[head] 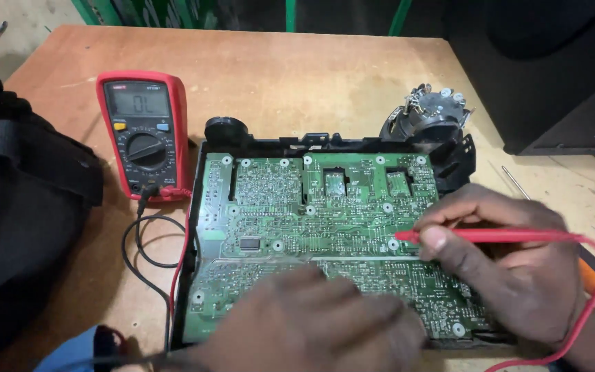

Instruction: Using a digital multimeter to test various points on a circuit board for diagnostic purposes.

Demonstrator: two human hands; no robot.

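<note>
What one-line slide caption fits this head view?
Right hand presses a red probe to a green circuit board; left hand rests on it, red multimeter beside.

Green circuit board (311, 227) speckled silver; red probe (490, 236); red-cased grey multimeter (144, 134) at 10 o'clock; tan tabletop (297, 83).

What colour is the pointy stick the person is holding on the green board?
Red. The probe in the right hand shows best in the head view.
</note>
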